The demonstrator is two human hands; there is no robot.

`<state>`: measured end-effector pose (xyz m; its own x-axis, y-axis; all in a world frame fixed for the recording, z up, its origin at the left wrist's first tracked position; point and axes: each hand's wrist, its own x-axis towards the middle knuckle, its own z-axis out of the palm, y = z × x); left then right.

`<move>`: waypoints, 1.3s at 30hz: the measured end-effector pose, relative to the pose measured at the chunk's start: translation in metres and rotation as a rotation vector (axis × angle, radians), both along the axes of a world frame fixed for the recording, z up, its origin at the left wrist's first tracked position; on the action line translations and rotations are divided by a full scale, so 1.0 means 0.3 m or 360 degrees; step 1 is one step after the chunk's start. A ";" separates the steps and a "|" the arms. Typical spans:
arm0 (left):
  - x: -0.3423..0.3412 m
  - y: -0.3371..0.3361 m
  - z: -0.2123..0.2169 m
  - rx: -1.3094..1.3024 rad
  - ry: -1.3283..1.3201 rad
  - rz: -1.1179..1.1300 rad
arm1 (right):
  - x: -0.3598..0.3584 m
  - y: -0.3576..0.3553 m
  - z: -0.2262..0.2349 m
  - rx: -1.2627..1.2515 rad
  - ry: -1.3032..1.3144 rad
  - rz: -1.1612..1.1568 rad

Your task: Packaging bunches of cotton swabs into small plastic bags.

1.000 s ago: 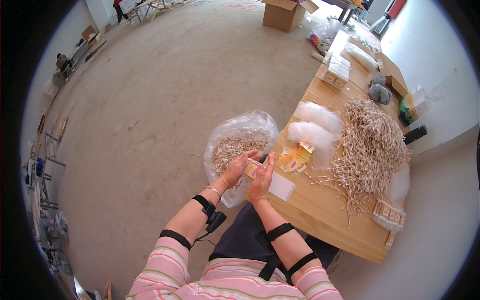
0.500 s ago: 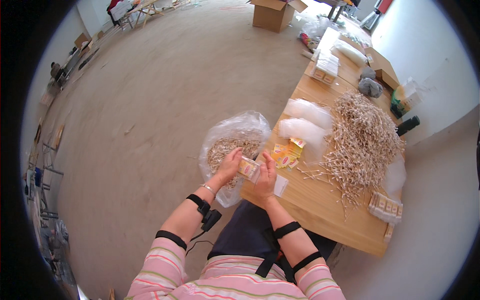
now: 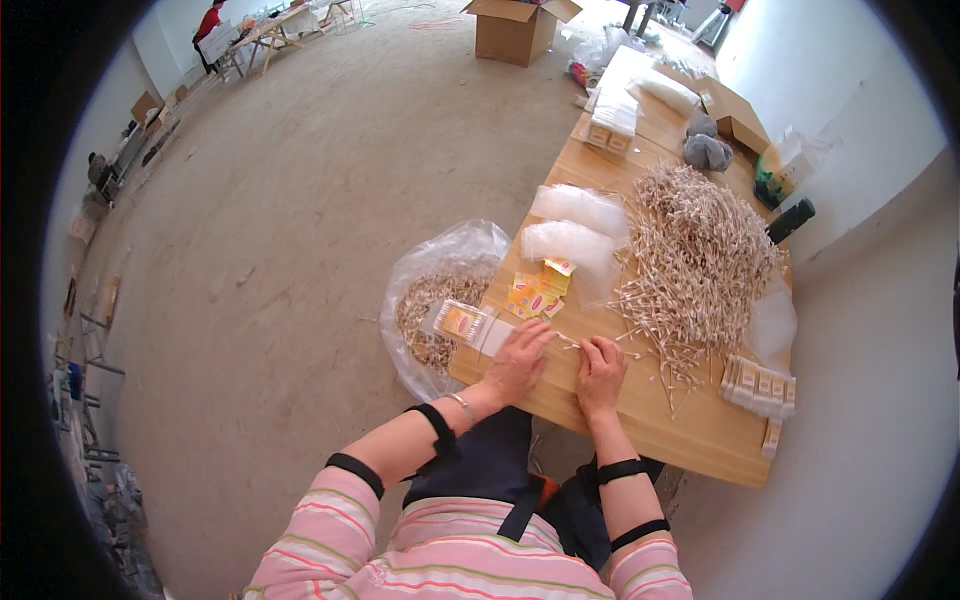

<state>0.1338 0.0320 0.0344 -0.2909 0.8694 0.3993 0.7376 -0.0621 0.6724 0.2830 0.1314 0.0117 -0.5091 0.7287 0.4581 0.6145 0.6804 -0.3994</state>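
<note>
A few cotton swabs [image 3: 567, 342] lie between my hands at the table's near edge. My right hand [image 3: 601, 375] has its curled fingertips at one end of them, pinching them. My left hand [image 3: 519, 362] reaches in from the other side, fingers bent and close together; what is under its fingertips is hidden. Beside it, a clear packet of cotton swabs with a yellow and red label [image 3: 460, 321] sits at the table's left edge. A white card or flap [image 3: 494, 338] is between that packet and my left hand. Yellow printed cards [image 3: 538, 293] are just beyond.
A large heap of cotton swabs [image 3: 700, 260] covers the table's right part. Clear plastic bags [image 3: 575, 240] are stacked left of it. Filled packets [image 3: 760, 388] stand at the near right. An open bag of swabs [image 3: 432, 262] is left of the table, and a cardboard box [image 3: 510, 38] stands farther off.
The swab packet has left my hands and now lies at the table edge. Both hands have moved right, over the tabletop, to the loose swabs. The view has shifted slightly.
</note>
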 end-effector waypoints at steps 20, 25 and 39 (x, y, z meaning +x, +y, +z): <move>0.168 0.073 -0.036 0.0008 0.0047 -0.0164 | 0.240 -0.029 -0.017 -0.0250 0.0417 -0.0105; 0.174 0.071 -0.011 0.0007 0.0096 -0.0153 | 0.332 0.012 0.033 -0.0045 0.0131 -0.1008; 0.166 0.070 -0.053 0.0046 0.0165 -0.0264 | 0.161 0.030 -0.025 -0.0324 0.0139 -0.0638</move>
<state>0.1836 0.0529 0.0186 -0.1004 0.8897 0.4453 0.7810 -0.2068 0.5893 0.3312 0.1404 0.0041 -0.1343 0.9400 0.3135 0.7715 0.2978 -0.5623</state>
